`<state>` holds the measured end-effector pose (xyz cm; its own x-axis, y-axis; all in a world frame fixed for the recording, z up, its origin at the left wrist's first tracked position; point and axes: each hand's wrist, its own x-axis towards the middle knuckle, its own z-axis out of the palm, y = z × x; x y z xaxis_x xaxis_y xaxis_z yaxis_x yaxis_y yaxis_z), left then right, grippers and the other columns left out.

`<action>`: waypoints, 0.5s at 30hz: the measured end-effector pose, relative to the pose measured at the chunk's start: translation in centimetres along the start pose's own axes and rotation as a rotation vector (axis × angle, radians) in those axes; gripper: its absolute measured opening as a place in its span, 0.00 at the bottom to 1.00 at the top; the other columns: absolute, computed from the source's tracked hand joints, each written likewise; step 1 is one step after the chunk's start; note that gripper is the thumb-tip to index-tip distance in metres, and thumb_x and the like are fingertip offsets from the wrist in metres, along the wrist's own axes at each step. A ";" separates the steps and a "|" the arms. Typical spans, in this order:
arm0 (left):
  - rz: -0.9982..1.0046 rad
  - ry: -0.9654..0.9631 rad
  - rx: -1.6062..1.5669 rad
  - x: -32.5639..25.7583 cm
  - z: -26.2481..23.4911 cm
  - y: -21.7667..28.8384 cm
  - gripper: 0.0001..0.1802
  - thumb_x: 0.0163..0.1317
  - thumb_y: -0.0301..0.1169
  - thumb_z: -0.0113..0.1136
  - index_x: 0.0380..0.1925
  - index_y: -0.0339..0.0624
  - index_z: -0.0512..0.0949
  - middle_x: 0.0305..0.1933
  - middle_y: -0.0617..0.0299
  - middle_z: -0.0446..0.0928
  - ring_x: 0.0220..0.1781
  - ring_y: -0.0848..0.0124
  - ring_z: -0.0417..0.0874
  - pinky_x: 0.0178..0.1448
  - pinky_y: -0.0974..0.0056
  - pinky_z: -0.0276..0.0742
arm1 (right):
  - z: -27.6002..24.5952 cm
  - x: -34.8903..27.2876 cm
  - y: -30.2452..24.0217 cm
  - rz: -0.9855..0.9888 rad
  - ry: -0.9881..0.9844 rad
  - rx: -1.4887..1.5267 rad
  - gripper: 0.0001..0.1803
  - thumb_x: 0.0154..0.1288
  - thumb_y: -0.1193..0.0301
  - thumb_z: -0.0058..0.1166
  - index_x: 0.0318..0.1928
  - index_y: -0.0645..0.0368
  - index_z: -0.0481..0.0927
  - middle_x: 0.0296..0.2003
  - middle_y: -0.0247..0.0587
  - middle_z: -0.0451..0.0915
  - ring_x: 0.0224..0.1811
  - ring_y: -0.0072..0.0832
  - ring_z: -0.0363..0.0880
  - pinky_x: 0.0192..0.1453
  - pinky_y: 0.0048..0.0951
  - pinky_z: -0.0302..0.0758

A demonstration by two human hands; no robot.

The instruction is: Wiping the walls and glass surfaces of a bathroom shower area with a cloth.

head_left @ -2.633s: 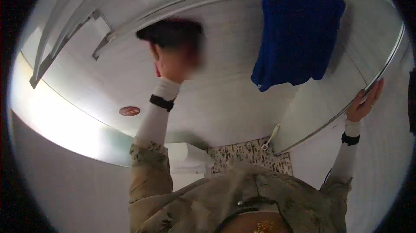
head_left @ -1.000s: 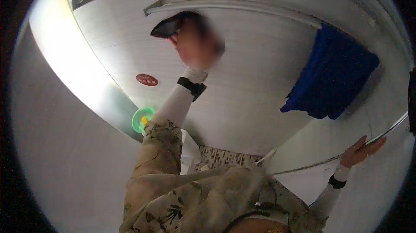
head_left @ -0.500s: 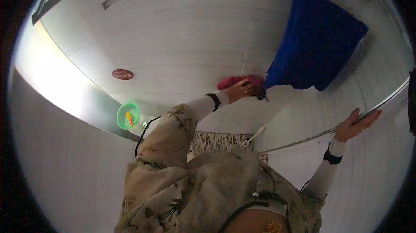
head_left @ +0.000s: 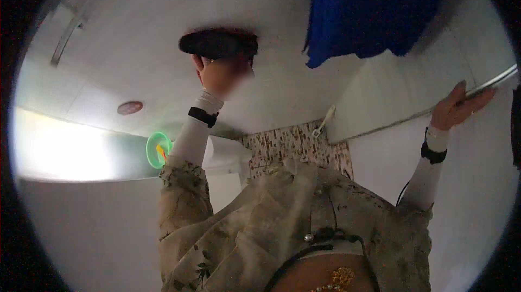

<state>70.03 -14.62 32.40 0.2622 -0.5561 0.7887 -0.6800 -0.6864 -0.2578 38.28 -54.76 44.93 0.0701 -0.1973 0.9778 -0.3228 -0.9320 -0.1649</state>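
My left hand point(head_left: 221, 76) is raised and blurred, with its fingers closed on a dark red and black cloth-like bundle point(head_left: 220, 45). The bundle is up against or close to the pale wall point(head_left: 260, 91); contact is hard to tell. Over on the right, my right hand point(head_left: 458, 108) rests with fingers stretched out along the metal-trimmed top edge point(head_left: 498, 77) of a white panel, not wrapped round anything. A blue towel point(head_left: 374, 10) hangs high on the wall between the two hands.
A green basin point(head_left: 150, 150) with a yellow-orange item point(head_left: 160, 151) in it sits at the left. Beyond my left forearm is a white fixture point(head_left: 228, 153). A white long-handled brush-like tool point(head_left: 324, 121) stands above the patterned floor point(head_left: 282, 143). A reddish oval plaque point(head_left: 130, 108) is on the wall.
My left hand has moved up and left with the bundle, away from beside the towel's lower corner. The view has shifted, while my right hand stays at the panel edge.
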 end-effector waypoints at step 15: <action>0.490 -0.464 -0.629 -3.4 18.0 22.1 0.24 0.63 0.36 0.48 0.59 0.44 0.72 0.71 0.57 0.61 0.75 0.60 0.54 0.76 0.44 0.44 | 0.6 -0.8 0.7 -0.034 0.017 0.055 0.37 0.69 0.70 0.50 0.71 0.70 0.46 0.72 0.59 0.46 0.75 0.47 0.43 0.76 0.43 0.43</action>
<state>66.44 -36.31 13.95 0.0026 -0.9426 0.3338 -0.9988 -0.0189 -0.0455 38.55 -55.41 43.94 0.0634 -0.1608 0.9850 -0.2680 -0.9534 -0.1384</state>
